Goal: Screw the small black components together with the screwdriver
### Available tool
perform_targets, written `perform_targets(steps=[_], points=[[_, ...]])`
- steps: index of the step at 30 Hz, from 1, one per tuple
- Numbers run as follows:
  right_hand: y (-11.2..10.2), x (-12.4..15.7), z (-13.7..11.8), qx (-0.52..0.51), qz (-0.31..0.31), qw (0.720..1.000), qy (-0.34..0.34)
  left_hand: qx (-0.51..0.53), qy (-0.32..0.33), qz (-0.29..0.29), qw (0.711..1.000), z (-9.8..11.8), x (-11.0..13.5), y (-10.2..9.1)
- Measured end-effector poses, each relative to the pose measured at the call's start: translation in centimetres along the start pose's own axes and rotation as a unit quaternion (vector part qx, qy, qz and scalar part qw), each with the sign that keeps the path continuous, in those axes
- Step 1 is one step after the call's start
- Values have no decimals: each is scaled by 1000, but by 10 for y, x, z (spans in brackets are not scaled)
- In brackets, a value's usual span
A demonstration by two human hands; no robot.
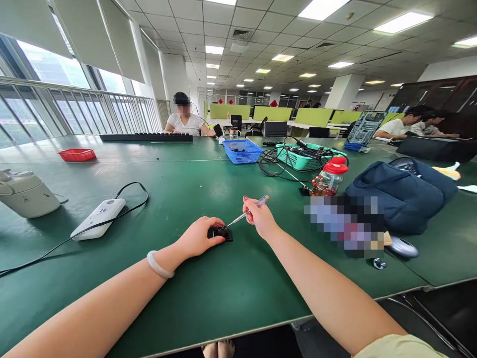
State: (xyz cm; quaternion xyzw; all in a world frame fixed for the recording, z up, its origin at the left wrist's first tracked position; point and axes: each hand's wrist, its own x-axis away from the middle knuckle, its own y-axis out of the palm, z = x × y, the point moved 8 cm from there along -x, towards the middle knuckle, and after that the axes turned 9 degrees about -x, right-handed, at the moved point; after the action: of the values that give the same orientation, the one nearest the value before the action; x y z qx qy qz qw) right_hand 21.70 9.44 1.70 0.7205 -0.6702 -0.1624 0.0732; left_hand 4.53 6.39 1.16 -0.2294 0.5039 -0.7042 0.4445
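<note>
Flat on the green table [238, 293] lies a small black part [228, 233], roughly rectangular; its fine detail is too small to make out. My left hand [199, 236], with a pale bangle on its wrist, grips this part between thumb and fingers. In my right hand [260, 219] is a thin screwdriver [242, 217] with a clear handle, held like a pen. Its shaft slants down to the left, and the tip is at the upper edge of the black part. Whether tip and part touch, I cannot tell.
Left are a white power bank [100, 219] with a black cable and a white jug [28, 194]. Further back stand a red tray [77, 154], a blue basket [243, 151] and a green basket [305, 158]. Right are a red-lidded bottle [330, 178] and a navy bag [398, 196]. A person sits opposite.
</note>
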Motion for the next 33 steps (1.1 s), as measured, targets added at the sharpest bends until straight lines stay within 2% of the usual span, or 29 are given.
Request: perform_targets(steps=[5,12,17,20,22,26,28,29,31,33], points=[[4,3,-3,26,-21,999,-11,-8,8,0,1000,1,-1,0],[11,7,-1,121,-40,991,-43,-2,11,7,1000,-1,-2,0],[26,20,-18,221,-79,965,-116,-4,19,11,1000,-1,-2,0],[45,37,-31,296,-133,925,-196,-9,22,16,1000,1,-2,-1],[62,51,-34,353,-188,881,-253,-10,25,17,999,2,-2,-1],[90,76,-27,444,-272,773,-363,-1,18,10,1000,2,-2,0],[96,83,-23,461,-288,737,-402,0,10,6,1000,1,-2,0],[98,84,-22,463,-291,729,-412,0,8,5,1000,1,-2,0],[96,83,-24,455,-288,738,-407,-2,10,7,1000,1,-2,0],[88,74,-27,429,-269,782,-364,-2,16,13,1000,1,-2,-1]])
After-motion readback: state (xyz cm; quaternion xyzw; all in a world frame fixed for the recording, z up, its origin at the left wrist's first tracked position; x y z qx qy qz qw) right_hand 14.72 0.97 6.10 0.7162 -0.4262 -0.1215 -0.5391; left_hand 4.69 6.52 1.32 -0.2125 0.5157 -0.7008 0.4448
